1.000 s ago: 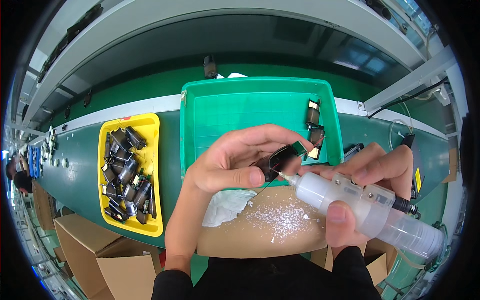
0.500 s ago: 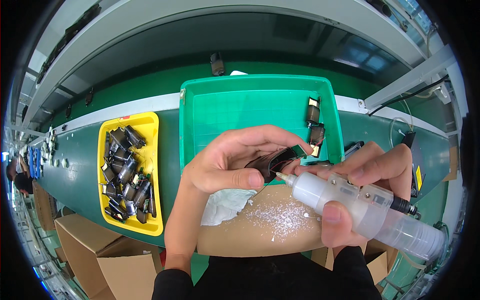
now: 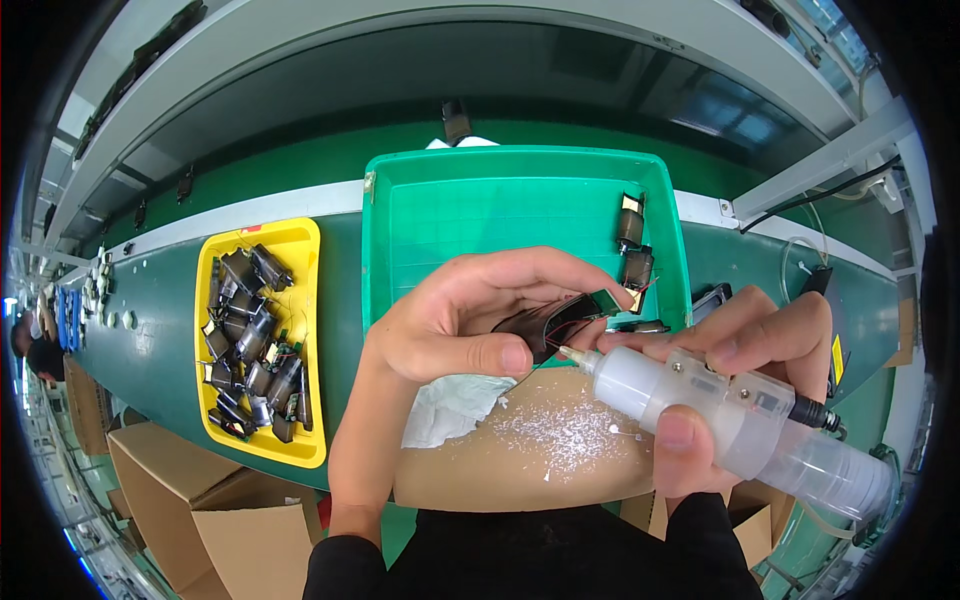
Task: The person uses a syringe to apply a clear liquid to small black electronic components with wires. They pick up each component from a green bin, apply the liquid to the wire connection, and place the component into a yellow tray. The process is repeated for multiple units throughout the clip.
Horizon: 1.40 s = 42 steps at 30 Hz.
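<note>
Two bare hands work above a brown cardboard sheet [image 3: 560,470] lying at the near edge of the green tabletop [image 3: 340,330]. The left hand [image 3: 450,330] has its grip clamped on a small black component with thin wires [image 3: 545,325], thumb below and fingers curled over the top; the part sits between the hands, just above the cardboard and in front of the green plastic tray [image 3: 480,215]. The right hand [image 3: 740,370] has its grip closed around a translucent white cylindrical dispenser [image 3: 720,415], thumb on the underside and fingers over the top. The dispenser's narrow nozzle tip [image 3: 572,355] points left and meets the lower edge of the black component. White flecks [image 3: 565,430] are scattered over the cardboard below the nozzle, and a crumpled white cloth [image 3: 450,410] lies on its left part, partly under the left wrist. Several similar dark components [image 3: 632,245] lie along the right side of the green tray. A yellow plastic tray [image 3: 300,255] stands to the left of the green one, holding a heap of dark cylindrical parts [image 3: 250,340]. Brown cardboard boxes [image 3: 190,490] stand below the tabletop edge at lower left.
</note>
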{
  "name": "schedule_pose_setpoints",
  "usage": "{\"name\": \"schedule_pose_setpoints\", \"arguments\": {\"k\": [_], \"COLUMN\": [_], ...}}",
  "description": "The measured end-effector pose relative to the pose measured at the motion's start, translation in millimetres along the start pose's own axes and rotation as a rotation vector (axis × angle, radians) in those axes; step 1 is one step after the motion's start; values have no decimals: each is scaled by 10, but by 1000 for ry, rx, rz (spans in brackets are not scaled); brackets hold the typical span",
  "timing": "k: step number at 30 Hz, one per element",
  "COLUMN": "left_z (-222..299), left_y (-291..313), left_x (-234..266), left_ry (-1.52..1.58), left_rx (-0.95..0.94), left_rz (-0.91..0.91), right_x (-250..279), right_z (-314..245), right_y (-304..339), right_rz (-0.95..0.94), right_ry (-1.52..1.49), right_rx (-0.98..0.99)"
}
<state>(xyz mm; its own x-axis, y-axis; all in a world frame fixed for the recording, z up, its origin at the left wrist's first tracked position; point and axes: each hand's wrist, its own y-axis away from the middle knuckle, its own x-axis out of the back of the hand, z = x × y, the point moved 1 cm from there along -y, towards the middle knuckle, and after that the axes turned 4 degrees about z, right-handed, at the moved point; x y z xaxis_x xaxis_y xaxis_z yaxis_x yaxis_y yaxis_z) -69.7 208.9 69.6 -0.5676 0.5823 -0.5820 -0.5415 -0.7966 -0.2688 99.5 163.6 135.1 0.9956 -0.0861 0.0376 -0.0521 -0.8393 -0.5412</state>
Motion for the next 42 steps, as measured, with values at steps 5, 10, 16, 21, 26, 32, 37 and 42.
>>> {"name": "schedule_pose_setpoints", "arguments": {"k": [5,10,16,21,26,32,37,42], "left_z": [9,-17,-16,4,-9,-2,11,-1], "left_y": [-20,0,-26,11,-6,-11,6,-15], "left_x": [-10,23,2,18,-1,-5,1,-8], "left_ry": [-22,-9,11,6,14,0,16,18], "left_rx": [-15,-29,-23,-21,-16,-24,-11,-12], "left_rz": [-18,-27,-47,-39,-51,-38,-42,-57], "right_x": [6,-35,1,-10,52,97,74,-18], "right_z": [-22,-20,-36,-4,-23,-18,-30,-54], "right_y": [11,42,18,10,-27,-51,-35,-12], "right_rz": [37,61,46,-5,-87,-160,-122,14], "right_ry": [10,20,16,-40,-63,-22,-10,-33], "right_rx": [-25,-76,-56,-26,8,24,8,-35]}}
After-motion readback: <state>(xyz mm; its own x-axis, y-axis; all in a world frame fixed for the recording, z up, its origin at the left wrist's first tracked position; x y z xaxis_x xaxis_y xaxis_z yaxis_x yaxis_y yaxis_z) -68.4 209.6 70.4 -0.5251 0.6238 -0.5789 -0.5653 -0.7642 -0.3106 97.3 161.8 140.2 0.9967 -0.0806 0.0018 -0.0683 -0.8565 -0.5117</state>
